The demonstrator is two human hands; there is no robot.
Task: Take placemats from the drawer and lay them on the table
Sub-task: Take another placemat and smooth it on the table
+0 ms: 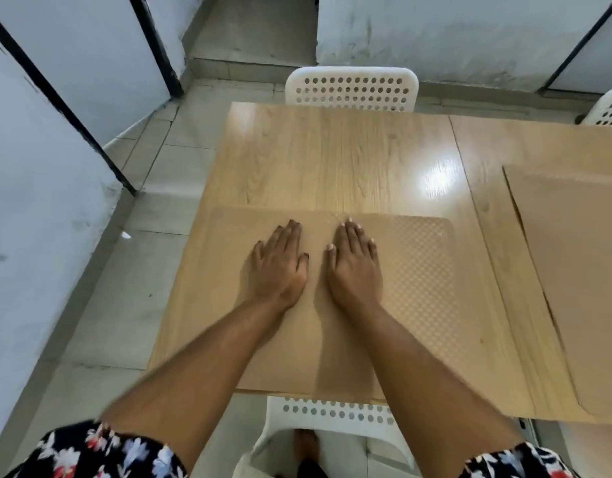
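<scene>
Both hands lie flat, palms down, on a tan placemat (418, 270) that rests on the near part of the wooden desk (332, 150), directly in front of the person. The left hand (280, 267) and the right hand (354, 267) sit side by side near the mat's middle, close together but apart, fingers straight and pointing away from the body toward the far edge; neither grasps anything, they only press on the surface. The mat's long axis runs left to right across the person, with its near edge along the desk's near edge and its far edge just beyond the fingertips. From where the hands rest, the unpressed stretches of mat lie outward: to the left of the left hand and to the right of the right hand, where a fine dotted texture shows. So, as a judgement, any smoothing stroke would run along the long axis, each hand sweeping to its own side. A second placemat (573, 270) already lies on the adjoining desk section to the right, well apart from the hands and nearer the right one, its long axis running roughly away from the person. A white perforated chair (352, 88) stands at the far side of the desk and another chair (332, 414) is tucked in just under the near edge. No drawer is in view.
</scene>
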